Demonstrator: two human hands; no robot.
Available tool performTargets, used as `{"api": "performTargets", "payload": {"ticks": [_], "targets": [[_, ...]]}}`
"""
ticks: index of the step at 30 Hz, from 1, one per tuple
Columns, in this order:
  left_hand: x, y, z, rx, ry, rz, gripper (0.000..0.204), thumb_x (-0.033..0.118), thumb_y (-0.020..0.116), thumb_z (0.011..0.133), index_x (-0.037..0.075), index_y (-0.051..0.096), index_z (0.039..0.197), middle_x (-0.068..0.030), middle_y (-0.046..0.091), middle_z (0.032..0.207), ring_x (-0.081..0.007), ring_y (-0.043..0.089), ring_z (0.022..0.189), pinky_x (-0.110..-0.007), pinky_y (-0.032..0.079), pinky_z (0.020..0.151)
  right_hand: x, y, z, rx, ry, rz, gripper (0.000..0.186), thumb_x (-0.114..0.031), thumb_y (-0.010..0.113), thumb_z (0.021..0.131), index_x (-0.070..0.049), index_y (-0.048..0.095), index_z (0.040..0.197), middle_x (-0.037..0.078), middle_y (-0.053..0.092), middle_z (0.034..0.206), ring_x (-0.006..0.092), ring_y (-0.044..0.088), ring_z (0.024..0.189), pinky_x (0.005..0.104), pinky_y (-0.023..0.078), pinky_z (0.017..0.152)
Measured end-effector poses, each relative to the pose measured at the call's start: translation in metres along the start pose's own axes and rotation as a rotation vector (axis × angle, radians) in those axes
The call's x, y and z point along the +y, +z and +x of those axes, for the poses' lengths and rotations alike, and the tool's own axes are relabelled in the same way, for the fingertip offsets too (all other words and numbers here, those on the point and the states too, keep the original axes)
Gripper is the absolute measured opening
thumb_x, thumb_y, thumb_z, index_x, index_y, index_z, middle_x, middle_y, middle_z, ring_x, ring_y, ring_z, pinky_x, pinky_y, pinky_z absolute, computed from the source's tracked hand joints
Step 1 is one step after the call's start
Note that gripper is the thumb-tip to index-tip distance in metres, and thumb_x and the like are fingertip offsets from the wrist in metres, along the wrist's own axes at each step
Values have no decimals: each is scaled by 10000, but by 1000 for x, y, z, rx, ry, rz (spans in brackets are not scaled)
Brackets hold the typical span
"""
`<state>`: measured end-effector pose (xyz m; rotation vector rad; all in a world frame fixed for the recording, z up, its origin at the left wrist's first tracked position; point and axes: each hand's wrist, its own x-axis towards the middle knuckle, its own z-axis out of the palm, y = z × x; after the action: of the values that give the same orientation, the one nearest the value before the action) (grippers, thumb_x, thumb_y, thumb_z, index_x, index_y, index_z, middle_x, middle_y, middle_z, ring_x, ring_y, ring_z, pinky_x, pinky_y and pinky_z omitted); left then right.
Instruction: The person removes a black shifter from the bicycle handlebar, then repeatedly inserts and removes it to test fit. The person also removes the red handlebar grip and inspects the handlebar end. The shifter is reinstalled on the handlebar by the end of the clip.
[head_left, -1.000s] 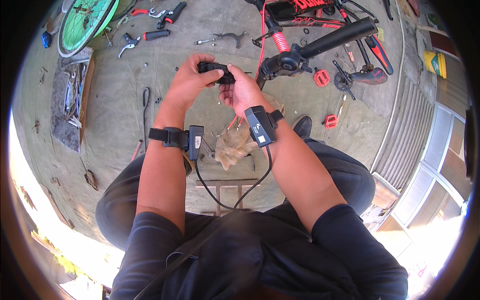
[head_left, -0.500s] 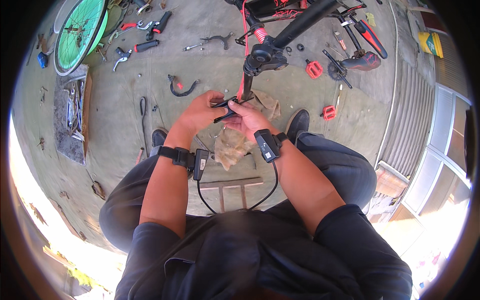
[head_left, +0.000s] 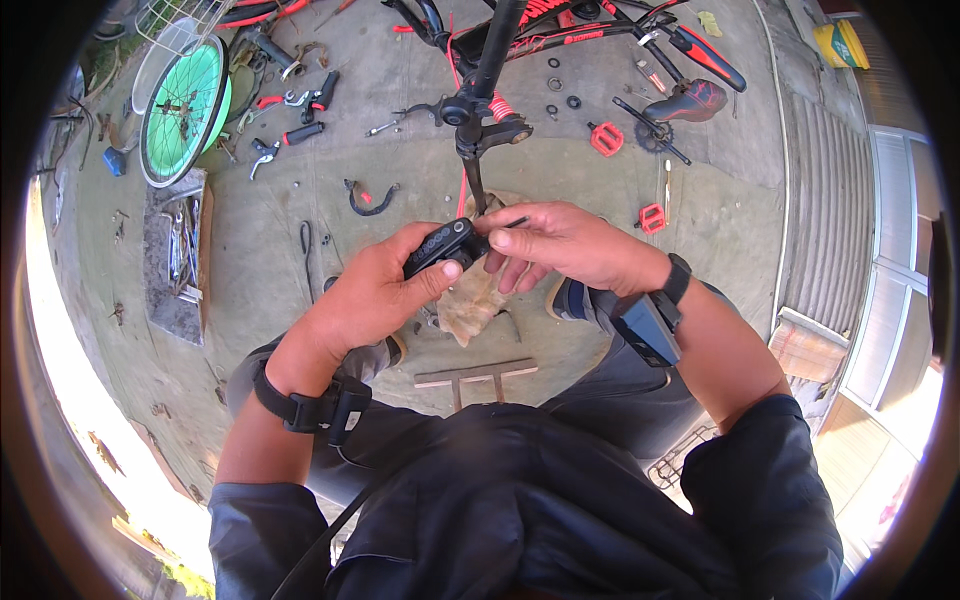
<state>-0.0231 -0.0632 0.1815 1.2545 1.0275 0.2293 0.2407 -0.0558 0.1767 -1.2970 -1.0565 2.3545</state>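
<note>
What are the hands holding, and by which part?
Left hand: a black tool, by its body. Right hand: seemingly pinching a thin dark rod; by which part is unclear.

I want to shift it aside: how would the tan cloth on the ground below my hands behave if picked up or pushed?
The tan cloth is probably floppy, judging by its crumpled folds. It is likely light, since it looks thin. Pushed, it would probably bunch up rather than roll, as it lies loosely on the ground.
</note>
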Motion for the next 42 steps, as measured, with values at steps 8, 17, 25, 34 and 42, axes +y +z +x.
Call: {"api": "performTargets", "payload": {"ticks": [8,17,25,34,42], "targets": [[-14,49,13,55,50,-100,557,274,726,946,-22,512,1367,-127,638,1117,-167,592,1000,-316,501,881,22,-8,-28,161,-56,-84,249,-221,596,1028,-16,654,1156,41,701,914,112,676,820,252,544,737],[-30,55,36,145,25,-165,567,193,793,883,-36,488,1304,-77,620,1094,-127,592,977,-297,509,848,36,-4,7,256,-98,128,379,-292,648,996,-53,549,1272,46,677,1024,135,668,898,285,542,769],[-21,54,31,320,79,211,623,215,827,799,-43,493,1258,-182,668,1042,-237,674,947,-351,534,852,28,-9,12,257,-126,178,314,-313,591,1029,-53,603,1202,59,676,1077,157,678,933,310,562,794],[-17,51,26,298,163,259,696,247,795,785,-37,484,1339,-227,681,1058,-363,698,955,-415,550,838,22,-8,13,236,-91,219,241,-212,528,1045,-40,635,1175,75,689,1084,176,689,940,333,585,838],[-22,55,24,328,217,155,587,186,785,851,-25,482,1308,-136,643,1035,-206,633,938,-347,524,848,25,-7,17,195,-103,406,235,-172,523,1034,-38,624,1199,96,693,1099,202,692,948,362,584,870]]}}
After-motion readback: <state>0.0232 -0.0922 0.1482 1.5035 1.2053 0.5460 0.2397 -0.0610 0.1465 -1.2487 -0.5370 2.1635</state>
